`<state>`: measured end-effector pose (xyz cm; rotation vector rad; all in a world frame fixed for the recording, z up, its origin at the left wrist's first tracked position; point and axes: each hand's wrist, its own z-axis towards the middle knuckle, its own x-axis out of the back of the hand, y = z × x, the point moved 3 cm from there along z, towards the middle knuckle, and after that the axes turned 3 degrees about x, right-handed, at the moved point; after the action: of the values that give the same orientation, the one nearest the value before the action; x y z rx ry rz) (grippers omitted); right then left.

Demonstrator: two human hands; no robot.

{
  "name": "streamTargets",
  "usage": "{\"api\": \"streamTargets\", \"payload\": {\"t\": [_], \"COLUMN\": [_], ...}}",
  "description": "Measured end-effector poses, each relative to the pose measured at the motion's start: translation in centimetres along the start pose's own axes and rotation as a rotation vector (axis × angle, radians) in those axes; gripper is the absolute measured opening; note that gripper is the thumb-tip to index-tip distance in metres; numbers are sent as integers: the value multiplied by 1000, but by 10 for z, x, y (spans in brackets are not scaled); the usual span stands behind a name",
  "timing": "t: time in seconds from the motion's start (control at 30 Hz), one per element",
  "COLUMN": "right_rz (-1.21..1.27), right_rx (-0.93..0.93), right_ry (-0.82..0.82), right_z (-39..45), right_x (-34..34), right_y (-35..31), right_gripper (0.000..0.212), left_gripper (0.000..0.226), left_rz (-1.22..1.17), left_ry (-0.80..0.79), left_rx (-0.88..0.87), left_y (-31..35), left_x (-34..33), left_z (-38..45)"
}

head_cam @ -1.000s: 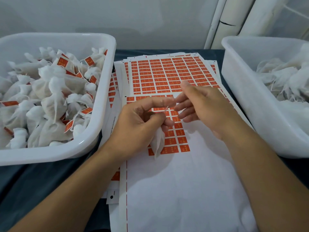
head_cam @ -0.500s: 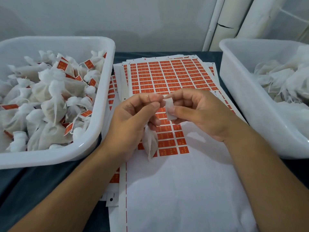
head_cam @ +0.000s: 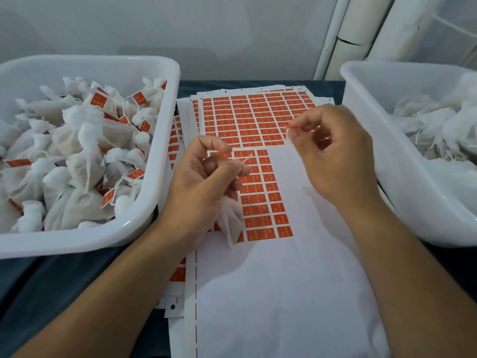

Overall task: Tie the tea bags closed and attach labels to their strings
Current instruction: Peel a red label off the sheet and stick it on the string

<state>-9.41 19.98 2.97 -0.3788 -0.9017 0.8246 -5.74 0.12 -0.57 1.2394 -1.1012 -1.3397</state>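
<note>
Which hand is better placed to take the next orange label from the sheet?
The right hand, probably. It hovers over the label sheet and pinches only a small piece at its fingertips. The left hand is busy: it grips the tea bag, which hangs below it.

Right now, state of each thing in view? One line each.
Left hand: grips small white mesh tea bag, which hangs below it.
Right hand: fingers pinch something small, raised above the sheets; blurred.
Top orange label sheet: mostly peeled bare.
Left white plastic tub: heaped with tied, labelled bags.
Right white plastic tub: holds white bags, no labels visible.
</note>
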Motion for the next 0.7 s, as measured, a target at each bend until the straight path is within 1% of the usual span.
{"api": "streamTargets", "payload": {"t": [0.03,0.07,0.17,0.27,0.37,0.57,0.7], "right_rz": [3,17,160,308,405,519,552], "right_rx": [-32,-67,-169,-213,-254,-319,-284], "right_ry": [23,8,-95,-121,-155,-230,-278], "right_z": [1,2,-1,-2,-3,-6,-8], "right_x": [3,4,-3,-8,-8,-13,-15], "right_y": [2,4,4,1,1,-1,-6], "right_gripper": [8,8,11,8,7,15,9], "left_gripper": [6,6,19,20,20,28,28], "left_rz": [-5,4,47,39,24,2,14], "left_ry": [-3,1,28,64,86,14,-16], "left_rx": [18,33,71,101,126,144,148], "left_y": [0,0,-2,-2,-1,2,3], "left_x": [-1,-2,-5,-5,-3,-6,-9], "left_z": [0,0,-1,-1,0,-1,-3]}}
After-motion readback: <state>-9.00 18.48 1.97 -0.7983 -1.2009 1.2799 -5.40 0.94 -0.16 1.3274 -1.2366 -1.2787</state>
